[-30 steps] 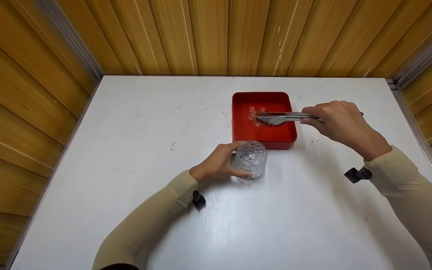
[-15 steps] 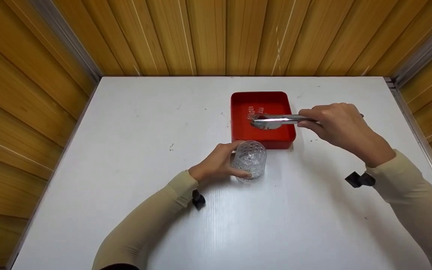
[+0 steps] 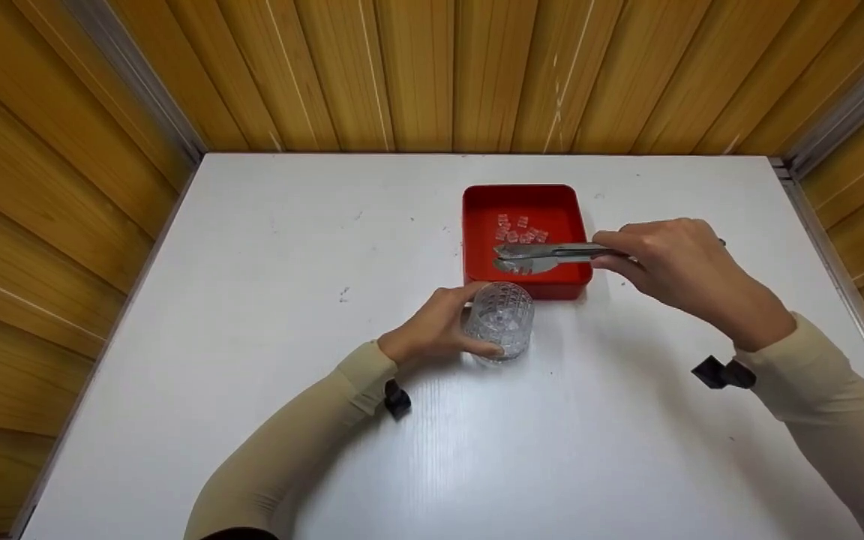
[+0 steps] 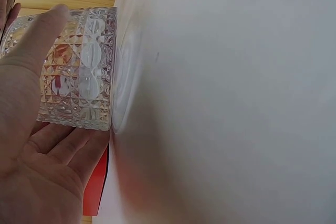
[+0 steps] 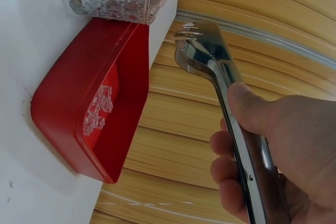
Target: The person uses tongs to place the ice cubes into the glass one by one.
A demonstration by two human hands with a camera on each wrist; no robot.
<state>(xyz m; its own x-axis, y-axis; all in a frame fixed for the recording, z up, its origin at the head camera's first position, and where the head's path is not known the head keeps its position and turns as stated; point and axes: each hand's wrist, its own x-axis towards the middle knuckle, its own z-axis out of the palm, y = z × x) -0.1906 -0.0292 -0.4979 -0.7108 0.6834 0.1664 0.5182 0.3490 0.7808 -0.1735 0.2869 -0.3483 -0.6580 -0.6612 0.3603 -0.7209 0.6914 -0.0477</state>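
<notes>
Tongs lie almost level across the head view, their long axis running side to side, roughly along the counter and its far edge. Their tips point left and end above the near part of the red tray; the tail end pokes out to the right, behind the knuckles. From the right wrist the same axis slants, tips toward the upper left. The tips look slightly apart in the head view; whether they hold anything cannot be made out.

The right hand grasps the tongs by the handle, thumb on one side and fingers curled on the other. The left hand grasps the glass, thumb along the near side, fingers round the far side. That glass stands upright on the counter, mouth up, its axis vertical and so crosswise to the tongs. It sits just in front of the tray; whether the two touch cannot be told.

Clear cubes lie loosely grouped on the tray floor, beyond the tips. Pale sleeves cover both arms, and wooden panels rise behind the counter.
</notes>
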